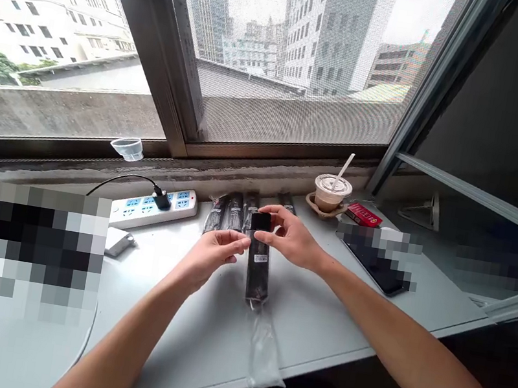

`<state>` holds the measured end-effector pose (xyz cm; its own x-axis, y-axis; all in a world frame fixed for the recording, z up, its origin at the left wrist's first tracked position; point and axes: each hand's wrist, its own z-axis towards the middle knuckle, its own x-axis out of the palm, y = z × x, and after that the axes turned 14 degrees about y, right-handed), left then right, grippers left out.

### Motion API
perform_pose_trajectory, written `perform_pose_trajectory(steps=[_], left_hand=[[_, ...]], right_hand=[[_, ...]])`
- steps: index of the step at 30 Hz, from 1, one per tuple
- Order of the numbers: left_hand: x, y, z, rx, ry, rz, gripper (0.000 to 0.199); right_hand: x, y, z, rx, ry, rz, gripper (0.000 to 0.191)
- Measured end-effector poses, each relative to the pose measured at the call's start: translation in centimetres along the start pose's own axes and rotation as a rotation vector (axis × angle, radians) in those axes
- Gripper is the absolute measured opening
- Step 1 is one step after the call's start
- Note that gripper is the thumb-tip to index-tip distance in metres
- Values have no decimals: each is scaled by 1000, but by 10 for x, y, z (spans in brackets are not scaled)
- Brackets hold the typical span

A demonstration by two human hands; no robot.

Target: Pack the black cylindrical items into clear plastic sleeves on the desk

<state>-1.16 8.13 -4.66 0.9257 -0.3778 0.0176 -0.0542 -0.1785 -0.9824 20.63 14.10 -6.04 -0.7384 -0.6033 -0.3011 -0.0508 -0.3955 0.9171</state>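
A long black packet [256, 272] in a transparent plastic sleeve lies upright in the view on the white desk [195, 348], with a small white label near its middle. Its loose sleeve end [265, 356] trails toward the desk's front edge. My right hand [291, 238] grips the square black top [260, 222] of the packet from the right. My left hand [212, 255] pinches the packet's side just below that top. Several similar black packets [231, 212] lie side by side behind my hands.
A white power strip [153, 209] with a black plug sits left of my hands. Farther right stand a takeaway cup with a straw [332, 192] and a red box [363, 214], next to a dark phone [371, 261]. The window sill runs along the desk's back.
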Motion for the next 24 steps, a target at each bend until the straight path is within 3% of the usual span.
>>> perform_pose_trajectory(steps=[3,8,11,16,18,22,24], left_hand=[[2,-2,0,24,-22,-48,37],[7,-4,-1,59,-7,-115,37],[8,-2,0,59,-19,-140,38],[6,0,1,70,-85,-145,42],[5,-1,1,96,-119,-149,44],[5,-3,1,177,-200,-176,46],[3,-3,1,194,-220,-205,49]], right_hand=[[-1,0,0,24,58,-81,30],[-2,3,-1,46,240,-32,33],[-4,2,-1,143,160,42,30],[-6,1,2,160,-21,187,39],[-5,2,1,228,59,308,47],[-5,2,-3,308,390,476,48],[-7,2,-4,299,408,460,47]])
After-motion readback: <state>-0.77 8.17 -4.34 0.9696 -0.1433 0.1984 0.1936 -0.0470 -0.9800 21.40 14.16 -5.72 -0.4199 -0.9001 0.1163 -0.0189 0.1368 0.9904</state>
